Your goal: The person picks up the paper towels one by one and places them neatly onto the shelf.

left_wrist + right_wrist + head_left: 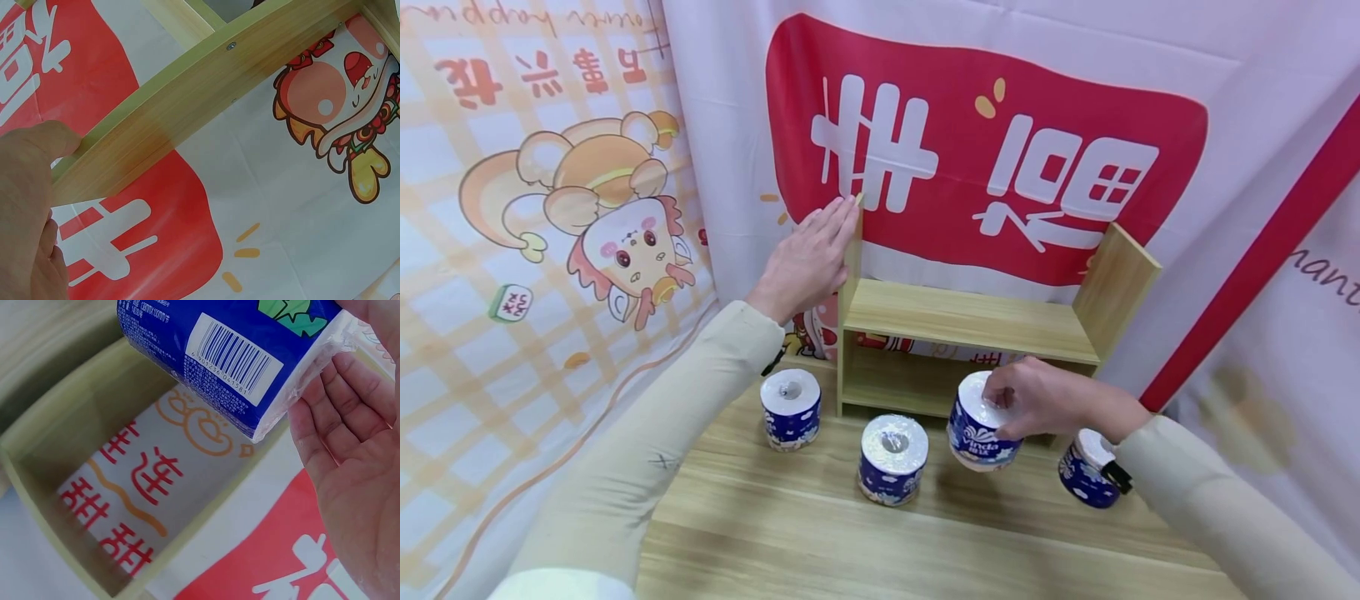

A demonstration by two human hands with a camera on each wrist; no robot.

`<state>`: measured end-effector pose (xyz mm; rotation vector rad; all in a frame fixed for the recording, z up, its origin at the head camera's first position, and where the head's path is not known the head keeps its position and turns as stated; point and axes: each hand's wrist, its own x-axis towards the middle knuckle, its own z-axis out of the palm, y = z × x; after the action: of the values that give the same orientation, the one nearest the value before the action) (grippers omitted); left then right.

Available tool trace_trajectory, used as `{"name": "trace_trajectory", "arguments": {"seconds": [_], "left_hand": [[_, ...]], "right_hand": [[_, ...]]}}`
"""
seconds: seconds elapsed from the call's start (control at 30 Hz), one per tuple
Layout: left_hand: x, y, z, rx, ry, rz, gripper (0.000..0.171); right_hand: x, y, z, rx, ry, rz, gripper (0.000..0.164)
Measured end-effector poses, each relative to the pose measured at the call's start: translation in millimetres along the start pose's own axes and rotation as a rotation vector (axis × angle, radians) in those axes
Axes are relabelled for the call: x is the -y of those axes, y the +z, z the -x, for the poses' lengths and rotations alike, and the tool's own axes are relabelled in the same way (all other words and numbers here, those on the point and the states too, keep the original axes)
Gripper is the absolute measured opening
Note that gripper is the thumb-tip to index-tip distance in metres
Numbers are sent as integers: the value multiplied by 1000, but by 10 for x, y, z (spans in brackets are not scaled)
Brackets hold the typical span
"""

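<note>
Roll (981, 443) before shelf (970, 321), at its 6 o'clock; right hand (1052, 400) clamped on its top.
Left hand (811, 258), fingers straight and together, touches shelf's left side. Judgement: firm top grip, level roll, light steadying should serve. Count: four rolls, three loose rolls (891, 483) at 9, 8 and 4 o'clock from the held one; one shelf.
</note>
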<state>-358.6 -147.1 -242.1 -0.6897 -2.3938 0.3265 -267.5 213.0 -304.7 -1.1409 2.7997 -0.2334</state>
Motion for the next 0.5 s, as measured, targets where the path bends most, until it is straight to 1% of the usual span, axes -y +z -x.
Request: {"name": "trace_trajectory", "arguments": {"seconds": [0.27,0.5], "left_hand": [[-5,1,-4,11,0,-3,89],[3,7,-6,1,-1,-1,88]], "right_hand": [[89,-210,-65,18,12,2,28],[154,-371,-118,-25,-52,26,28]]}}
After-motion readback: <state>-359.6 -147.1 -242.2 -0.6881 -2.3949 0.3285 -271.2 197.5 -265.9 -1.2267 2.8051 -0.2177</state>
